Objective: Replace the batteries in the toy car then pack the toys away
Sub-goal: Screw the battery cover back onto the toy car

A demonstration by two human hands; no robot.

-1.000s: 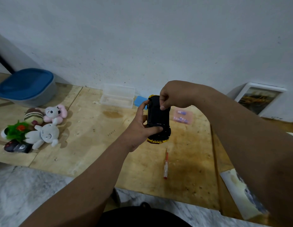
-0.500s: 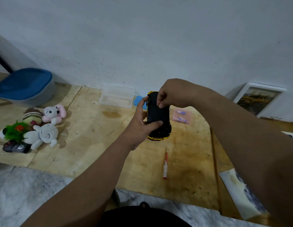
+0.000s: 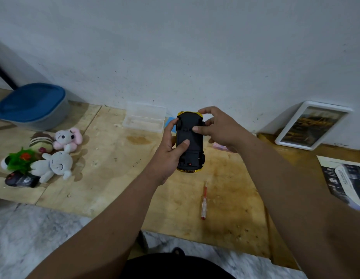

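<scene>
The toy car (image 3: 190,146), yellow with a black underside, is held upside down above the plywood board (image 3: 106,170). My left hand (image 3: 169,152) grips it from the left, thumb across the underside. My right hand (image 3: 219,127) pinches its far right end, with the thumb on the underside and the fingers curled over the front edge. A red and white screwdriver (image 3: 203,202) lies on the board below the car. A pink battery pack (image 3: 220,147) shows partly behind my right hand.
Plush toys lie at the left: pink (image 3: 67,137), white (image 3: 54,166), striped brown (image 3: 41,140), green (image 3: 20,160), and a black item (image 3: 20,181). A blue-lidded tub (image 3: 32,103), a clear box (image 3: 145,119), a framed picture (image 3: 310,125) and a leaflet (image 3: 346,180) are around.
The car's black underside now faces me more fully. My right hand has opened up from a closed grip on the far end to a thumb-and-finger pinch at its right side.
</scene>
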